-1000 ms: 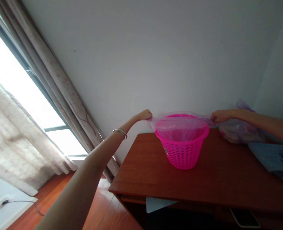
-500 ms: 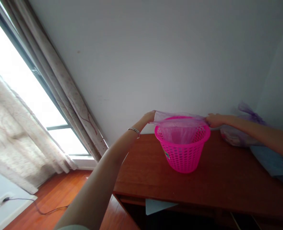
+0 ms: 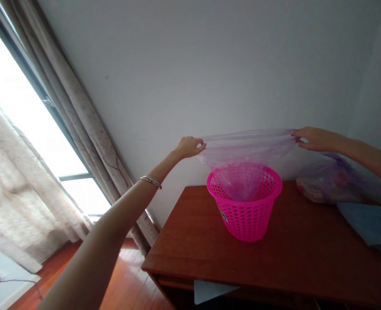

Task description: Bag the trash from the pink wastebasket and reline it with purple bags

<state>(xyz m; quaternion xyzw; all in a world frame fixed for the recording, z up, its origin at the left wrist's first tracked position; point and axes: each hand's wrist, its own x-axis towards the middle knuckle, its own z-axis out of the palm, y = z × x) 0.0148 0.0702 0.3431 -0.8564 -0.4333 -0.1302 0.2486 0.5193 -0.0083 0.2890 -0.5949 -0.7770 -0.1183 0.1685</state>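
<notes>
A thin, see-through purple plastic bag (image 3: 248, 144) is stretched wide above a pink basket (image 3: 247, 219) with holes in its sides. Its lower part hangs down inside the basket. My left hand (image 3: 190, 147) pinches the bag's left edge between thumb and fingers. On the other side, my right hand (image 3: 311, 138) grips the right edge, fingertips closed on the film. Both hands are higher than the basket's rim and do not touch it. The basket stands upright on a brown wooden table.
The brown table (image 3: 190, 241) stands against a grey wall (image 3: 225, 64). At its right lie a tied purple bag with things inside (image 3: 329, 185) and a flat light-blue item (image 3: 371, 224). A pale sheet (image 3: 211, 290) sticks out below the tabletop. Curtains (image 3: 90, 142) hang at the left.
My hands have moved apart and up, the left one leftward and the right one rightward. Between them the bag has been pulled wider and lifted higher above the basket's rim.
</notes>
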